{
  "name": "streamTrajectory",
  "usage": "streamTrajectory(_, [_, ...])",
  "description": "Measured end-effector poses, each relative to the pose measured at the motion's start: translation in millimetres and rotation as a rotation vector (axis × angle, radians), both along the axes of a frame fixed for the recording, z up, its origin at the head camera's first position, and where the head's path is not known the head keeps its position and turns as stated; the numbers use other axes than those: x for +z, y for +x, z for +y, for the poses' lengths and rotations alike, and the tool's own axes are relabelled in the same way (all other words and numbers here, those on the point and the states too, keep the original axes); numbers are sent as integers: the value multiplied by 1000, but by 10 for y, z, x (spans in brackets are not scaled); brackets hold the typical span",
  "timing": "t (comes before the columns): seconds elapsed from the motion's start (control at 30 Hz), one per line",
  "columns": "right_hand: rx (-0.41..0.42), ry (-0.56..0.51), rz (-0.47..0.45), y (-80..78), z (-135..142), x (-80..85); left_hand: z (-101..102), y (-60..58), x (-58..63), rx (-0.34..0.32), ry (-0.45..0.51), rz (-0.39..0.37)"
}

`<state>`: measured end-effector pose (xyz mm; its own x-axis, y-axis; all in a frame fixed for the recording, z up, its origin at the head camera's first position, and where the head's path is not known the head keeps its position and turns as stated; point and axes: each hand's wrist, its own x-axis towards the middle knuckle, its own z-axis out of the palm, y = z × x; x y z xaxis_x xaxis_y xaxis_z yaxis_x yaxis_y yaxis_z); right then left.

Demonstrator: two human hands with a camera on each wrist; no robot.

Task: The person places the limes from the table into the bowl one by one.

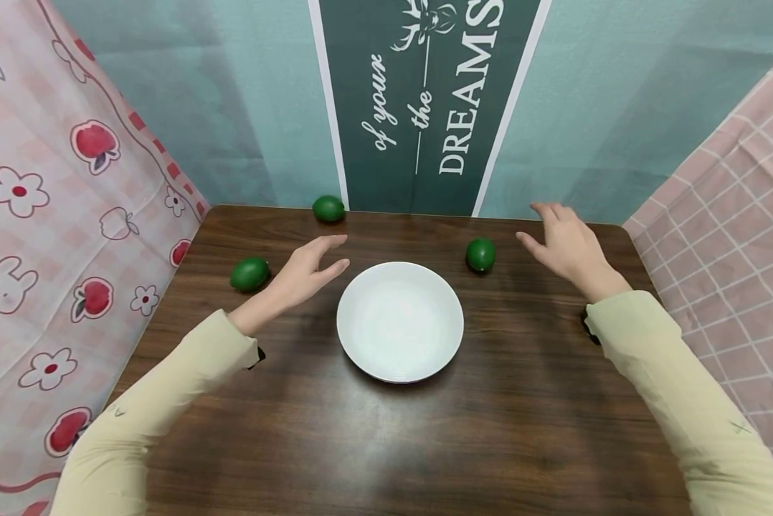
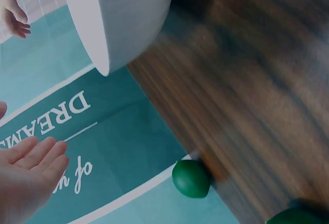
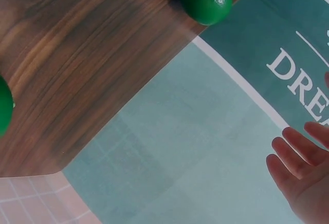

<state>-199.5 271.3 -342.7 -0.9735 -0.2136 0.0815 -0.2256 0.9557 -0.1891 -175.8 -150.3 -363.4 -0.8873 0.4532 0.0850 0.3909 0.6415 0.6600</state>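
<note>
My left hand (image 1: 305,271) is held over the table left of a white bowl (image 1: 399,322), its fingers extended and thumb apart, holding nothing. One green lime (image 1: 250,274) lies beside that wrist, and another lime (image 1: 328,208) sits farther back at the table's rear edge. On the right, my right hand (image 1: 570,247) hovers with fingers spread and nothing in it. A third lime (image 1: 480,254) rests between this hand and the bowl. In the right wrist view, part of a green lime (image 3: 4,105) shows at the left border; the head view hides it behind the right arm.
The brown wooden table (image 1: 386,444) backs onto a teal curtain (image 1: 231,107) with a dark printed panel (image 1: 419,143). A pink fruit-patterned cloth (image 1: 51,236) hangs along the left side, and a pink checked cloth (image 1: 735,236) along the right.
</note>
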Motion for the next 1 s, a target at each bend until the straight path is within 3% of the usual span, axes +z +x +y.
streamTrajectory(0.47, [46,54,8,145,110,-8,26,85,-127,35,87,-40])
streamTrajectory(1.0, [-9,42,-81,271,316,-49,27,99,-274,119,161,-155])
